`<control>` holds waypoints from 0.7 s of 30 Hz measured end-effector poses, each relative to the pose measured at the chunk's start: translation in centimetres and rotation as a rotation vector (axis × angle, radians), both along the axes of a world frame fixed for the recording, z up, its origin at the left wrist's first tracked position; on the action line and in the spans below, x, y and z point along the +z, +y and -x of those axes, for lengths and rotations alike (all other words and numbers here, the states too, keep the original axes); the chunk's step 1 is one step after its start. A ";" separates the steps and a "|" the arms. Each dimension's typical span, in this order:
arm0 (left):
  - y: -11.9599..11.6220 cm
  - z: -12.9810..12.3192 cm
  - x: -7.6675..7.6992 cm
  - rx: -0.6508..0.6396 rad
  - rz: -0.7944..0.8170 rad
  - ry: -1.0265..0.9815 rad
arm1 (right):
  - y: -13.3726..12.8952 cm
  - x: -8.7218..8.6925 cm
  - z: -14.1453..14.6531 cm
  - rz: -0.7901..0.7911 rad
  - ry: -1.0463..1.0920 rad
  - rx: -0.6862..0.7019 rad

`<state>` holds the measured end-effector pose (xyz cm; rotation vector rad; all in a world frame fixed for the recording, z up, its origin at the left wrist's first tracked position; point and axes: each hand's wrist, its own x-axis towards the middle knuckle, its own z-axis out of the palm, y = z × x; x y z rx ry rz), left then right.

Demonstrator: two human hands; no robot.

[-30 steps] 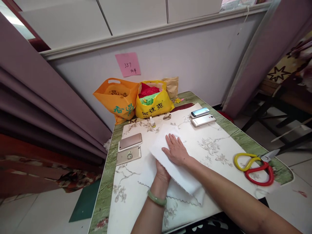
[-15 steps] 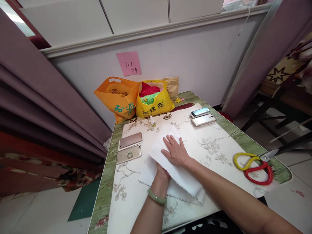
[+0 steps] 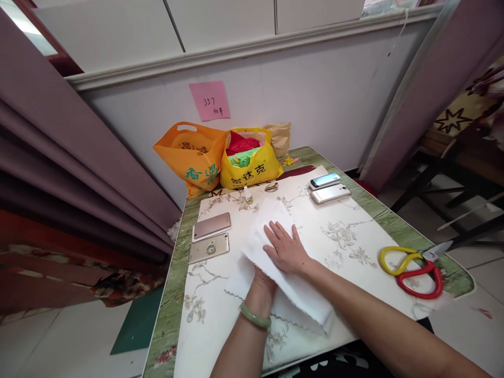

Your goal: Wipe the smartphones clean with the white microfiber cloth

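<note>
A white cloth [image 3: 303, 294] with wavy cut edges lies folded over on the floral table covering [image 3: 212, 336]. My right hand [image 3: 286, 248] rests flat on its upper layer, fingers spread. Between the layers is my left hand [image 3: 264, 277], with a green bangle on the wrist; only its heel shows and its fingers are hidden under the cloth. Two phones [image 3: 208, 248] lie left of the cloth, and two more [image 3: 331, 193] at the back right. Large scissors [image 3: 411, 265] with one yellow and one red handle lie at the right.
An orange bag [image 3: 197, 155] and a yellow bag [image 3: 252, 165] holding red and green items stand at the back edge by the wall. A small bottle [image 3: 248, 195] and glasses [image 3: 271, 186] lie before them.
The camera view has shifted very slightly. Both hands keep nearly the same place at the cloth; my right hand's fingers are spread a little wider.
</note>
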<state>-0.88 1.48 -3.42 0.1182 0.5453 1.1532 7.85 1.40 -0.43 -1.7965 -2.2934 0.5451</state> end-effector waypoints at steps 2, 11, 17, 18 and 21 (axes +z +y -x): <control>-0.1 -0.2 0.4 -0.011 0.012 -0.021 | 1.7 0.0 -0.4 0.026 0.000 -0.047; -0.1 -0.1 0.9 -0.026 0.042 -0.088 | 1.3 -1.2 -1.8 -0.053 -0.083 -0.189; -0.2 0.5 0.1 0.044 0.044 -0.070 | -1.5 -0.8 -0.4 -0.164 -0.062 0.027; -0.3 0.5 0.1 0.041 0.041 -0.062 | -1.3 -0.7 -0.3 -0.147 -0.043 0.058; -0.4 0.3 0.6 -0.001 0.032 -0.029 | 0.6 -0.4 -0.3 -0.069 -0.012 0.059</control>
